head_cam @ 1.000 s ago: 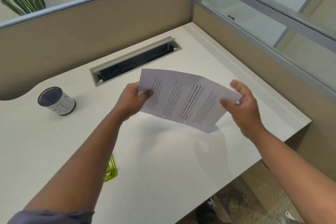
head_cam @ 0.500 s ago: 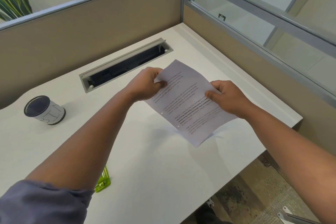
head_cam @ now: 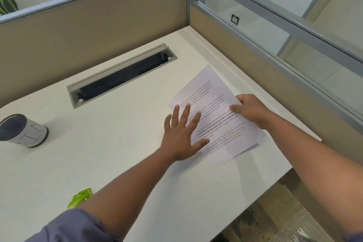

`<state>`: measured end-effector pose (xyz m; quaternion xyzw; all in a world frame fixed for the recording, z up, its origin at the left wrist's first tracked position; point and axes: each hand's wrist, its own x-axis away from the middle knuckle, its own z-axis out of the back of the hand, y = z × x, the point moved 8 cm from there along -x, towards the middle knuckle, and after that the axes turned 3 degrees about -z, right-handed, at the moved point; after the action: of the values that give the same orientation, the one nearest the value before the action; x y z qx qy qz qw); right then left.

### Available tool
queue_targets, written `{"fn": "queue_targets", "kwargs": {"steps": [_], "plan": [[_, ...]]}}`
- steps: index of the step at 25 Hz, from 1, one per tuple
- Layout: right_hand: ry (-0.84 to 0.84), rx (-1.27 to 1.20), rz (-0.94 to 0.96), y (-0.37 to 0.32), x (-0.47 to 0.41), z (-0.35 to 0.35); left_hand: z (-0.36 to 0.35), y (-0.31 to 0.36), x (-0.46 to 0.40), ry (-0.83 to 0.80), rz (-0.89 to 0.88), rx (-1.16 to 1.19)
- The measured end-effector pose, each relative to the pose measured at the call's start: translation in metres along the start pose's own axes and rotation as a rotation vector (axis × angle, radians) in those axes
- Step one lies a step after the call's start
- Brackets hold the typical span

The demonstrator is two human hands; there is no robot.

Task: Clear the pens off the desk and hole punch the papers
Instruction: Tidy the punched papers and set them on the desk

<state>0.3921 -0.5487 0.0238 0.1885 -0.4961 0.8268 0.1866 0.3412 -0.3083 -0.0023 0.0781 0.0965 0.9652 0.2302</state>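
Note:
The printed papers (head_cam: 214,104) lie flat on the white desk (head_cam: 121,143), toward its right side. My left hand (head_cam: 182,133) rests on their left edge with the fingers spread and flat. My right hand (head_cam: 252,111) pinches the right edge of the papers between thumb and fingers. A green hole punch (head_cam: 80,200) shows at the lower left, partly hidden behind my left arm. A cylindrical pen cup (head_cam: 22,130) with a dark rim stands at the far left of the desk; I cannot see any pens in it from here.
A grey cable slot (head_cam: 121,75) with its lid up is set into the desk near the back. Beige partition walls (head_cam: 94,21) close the back and right sides. The desk's front right edge drops to a carpeted floor (head_cam: 275,220).
The papers, held in the air by both hands before, now lie on the desk farther right. My left hand has let go and flattened on them.

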Motion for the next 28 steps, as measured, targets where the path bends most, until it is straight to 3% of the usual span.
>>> {"fn": "queue_targets", "kwargs": {"steps": [13,15,17,19,23,28], "plan": [[0.028,0.133,-0.038,0.020,-0.063,-0.007,-0.045,-0.012,-0.018,-0.069,0.076,0.010],[0.147,0.347,0.082,0.010,-0.059,-0.004,-0.043,-0.012,-0.018,-0.051,0.078,0.015],[0.246,0.656,0.335,-0.005,-0.045,-0.015,-0.043,-0.011,-0.019,-0.050,0.082,0.018],[0.213,0.879,0.524,-0.009,-0.030,-0.042,-0.043,-0.011,-0.019,-0.053,0.083,0.019],[0.115,1.043,0.553,0.013,-0.025,-0.077,-0.043,-0.011,-0.018,-0.050,0.082,0.018],[0.060,1.066,0.485,0.036,-0.030,-0.090,-0.043,-0.011,-0.018,-0.045,0.086,0.018]]}}
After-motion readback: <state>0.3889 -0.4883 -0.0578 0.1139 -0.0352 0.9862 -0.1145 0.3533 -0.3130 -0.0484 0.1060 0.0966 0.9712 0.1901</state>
